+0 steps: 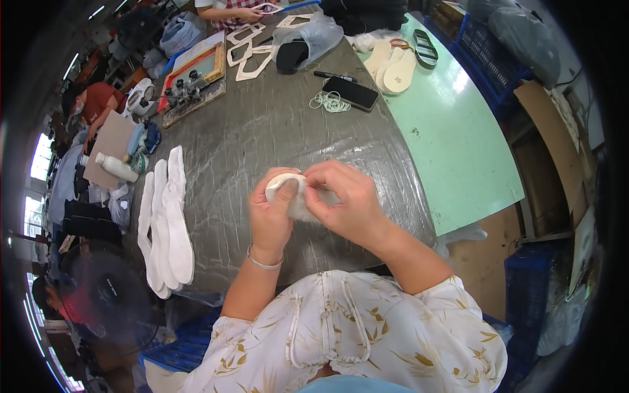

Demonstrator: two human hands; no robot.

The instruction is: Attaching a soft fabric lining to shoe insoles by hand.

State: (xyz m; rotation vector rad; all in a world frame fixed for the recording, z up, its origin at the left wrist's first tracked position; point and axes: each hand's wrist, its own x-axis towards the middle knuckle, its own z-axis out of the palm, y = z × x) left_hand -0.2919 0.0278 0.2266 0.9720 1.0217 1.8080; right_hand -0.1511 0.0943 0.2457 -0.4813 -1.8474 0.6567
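Mid-frame, my left hand (272, 213) and right hand (347, 203) both grip the soft white fabric insole piece (288, 190), folding its edge; next likely needs pressing flat.

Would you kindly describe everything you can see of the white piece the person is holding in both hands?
The white piece is a small, soft-looking, off-white item, seemingly fabric or foam, bent into a curl with a rounded rim at its top. It is held just above the grey plastic-covered table. The left hand grips it from the left; the right hand pinches it from above and covers much of it, so its full shape cannot be told.
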